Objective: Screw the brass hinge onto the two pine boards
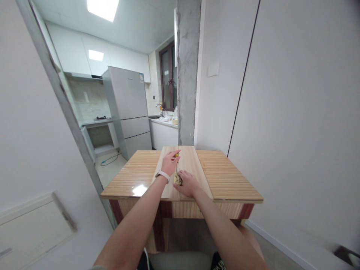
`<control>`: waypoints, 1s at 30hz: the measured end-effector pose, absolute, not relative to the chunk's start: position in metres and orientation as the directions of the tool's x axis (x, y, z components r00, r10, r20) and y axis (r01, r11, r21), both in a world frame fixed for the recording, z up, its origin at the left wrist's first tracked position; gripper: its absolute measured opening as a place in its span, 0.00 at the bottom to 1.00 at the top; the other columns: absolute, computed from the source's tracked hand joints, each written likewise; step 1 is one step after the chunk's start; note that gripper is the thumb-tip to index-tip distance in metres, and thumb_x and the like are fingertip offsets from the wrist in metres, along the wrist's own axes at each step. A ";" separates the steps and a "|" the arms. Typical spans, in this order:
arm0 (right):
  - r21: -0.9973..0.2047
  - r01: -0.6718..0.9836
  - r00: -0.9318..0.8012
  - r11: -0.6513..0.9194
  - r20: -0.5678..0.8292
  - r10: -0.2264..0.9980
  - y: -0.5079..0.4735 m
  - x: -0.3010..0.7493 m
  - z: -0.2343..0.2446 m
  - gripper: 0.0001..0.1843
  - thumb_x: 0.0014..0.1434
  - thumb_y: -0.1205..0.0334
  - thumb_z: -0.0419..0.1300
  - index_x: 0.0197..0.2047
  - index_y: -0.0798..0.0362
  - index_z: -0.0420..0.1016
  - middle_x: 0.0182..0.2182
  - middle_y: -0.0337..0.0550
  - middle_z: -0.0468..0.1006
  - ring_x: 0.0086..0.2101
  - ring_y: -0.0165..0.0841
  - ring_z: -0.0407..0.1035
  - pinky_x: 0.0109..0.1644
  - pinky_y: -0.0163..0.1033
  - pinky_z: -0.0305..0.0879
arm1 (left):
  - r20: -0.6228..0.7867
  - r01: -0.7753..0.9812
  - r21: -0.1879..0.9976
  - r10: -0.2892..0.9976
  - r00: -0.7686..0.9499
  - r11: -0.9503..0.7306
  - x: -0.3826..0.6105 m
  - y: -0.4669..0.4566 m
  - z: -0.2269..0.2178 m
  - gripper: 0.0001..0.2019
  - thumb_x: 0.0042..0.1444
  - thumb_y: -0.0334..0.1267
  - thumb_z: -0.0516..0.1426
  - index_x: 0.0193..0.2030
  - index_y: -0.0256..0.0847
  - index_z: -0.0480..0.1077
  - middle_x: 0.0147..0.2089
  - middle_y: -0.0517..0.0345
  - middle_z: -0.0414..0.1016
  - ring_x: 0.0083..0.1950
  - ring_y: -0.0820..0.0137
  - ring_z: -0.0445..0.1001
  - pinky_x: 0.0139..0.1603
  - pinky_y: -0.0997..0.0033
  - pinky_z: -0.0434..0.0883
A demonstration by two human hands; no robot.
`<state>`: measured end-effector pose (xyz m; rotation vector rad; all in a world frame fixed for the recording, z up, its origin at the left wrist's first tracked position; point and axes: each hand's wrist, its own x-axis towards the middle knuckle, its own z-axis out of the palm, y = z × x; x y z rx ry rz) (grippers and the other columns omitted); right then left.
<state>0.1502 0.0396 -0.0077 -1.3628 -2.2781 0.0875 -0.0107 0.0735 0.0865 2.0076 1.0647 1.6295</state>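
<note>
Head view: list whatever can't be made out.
In the head view:
Near gold-coloured piece: partly hidden by the right hand.
Far yellow piece: partly behind the left hand, too small to identify.
Refrigerator sticker: print too small to read.
Dark handle: cut off by the right edge.

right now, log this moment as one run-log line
left hand: pinching yellow-black tool | right hand: touching hinge | hinge: lying where boards meet | boards: side by side on table
</note>
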 end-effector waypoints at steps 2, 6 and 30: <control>-0.291 0.815 -0.389 0.500 0.364 0.846 0.040 0.150 -0.007 0.42 0.61 0.32 0.56 0.70 0.49 0.64 0.68 0.52 0.65 0.68 0.47 0.56 0.71 0.52 0.50 | 0.691 0.347 0.666 0.722 0.048 -0.660 -0.010 0.072 0.087 0.17 0.67 0.39 0.58 0.60 0.48 0.75 0.52 0.50 0.76 0.43 0.69 0.77 0.47 0.66 0.78; -0.299 0.813 -0.391 0.500 0.356 0.849 0.040 0.150 -0.007 0.43 0.61 0.32 0.56 0.71 0.49 0.63 0.69 0.51 0.64 0.68 0.47 0.55 0.71 0.53 0.49 | 0.707 0.382 0.636 0.705 0.058 -0.670 -0.010 0.071 0.086 0.19 0.70 0.41 0.53 0.65 0.48 0.71 0.56 0.49 0.76 0.46 0.68 0.77 0.49 0.65 0.77; -0.307 0.816 -0.387 0.490 0.340 0.857 0.036 0.150 -0.002 0.43 0.61 0.33 0.57 0.71 0.49 0.62 0.69 0.52 0.63 0.68 0.47 0.54 0.71 0.53 0.48 | 0.709 0.418 0.617 0.702 0.072 -0.667 -0.011 0.069 0.088 0.18 0.68 0.37 0.55 0.63 0.49 0.72 0.53 0.52 0.73 0.46 0.69 0.76 0.51 0.65 0.77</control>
